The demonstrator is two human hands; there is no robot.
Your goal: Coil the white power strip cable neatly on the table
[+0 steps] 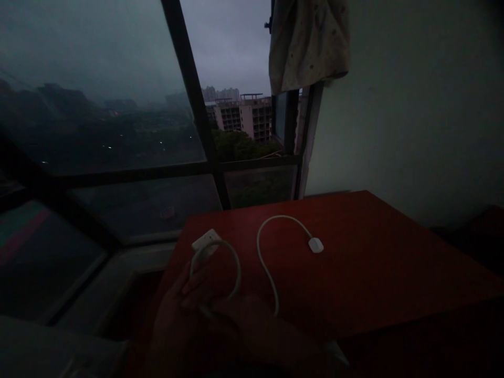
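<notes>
A white extension cord lies in loops on the reddish-brown table (338, 283). Its white socket block (207, 242) rests near the table's left edge, just beyond my left hand (179, 310). The pale cable (238, 268) arches over the block and comes back to my hands. My left hand is closed around part of it, though its fingers are dim. Beside it, my right hand (246, 317) grips the cable, palm hidden in shadow. From there a stretch of cable curves away to the white plug (315, 245), which lies flat on the tabletop.
Beyond the table stands a dark-framed window (212, 157), one pane open toward buildings and trees. A spotted cloth curtain (307, 47) hangs at its right side. The pale wall (405, 121) borders the table's far right side. A light-coloured surface (59, 346) shows at lower left.
</notes>
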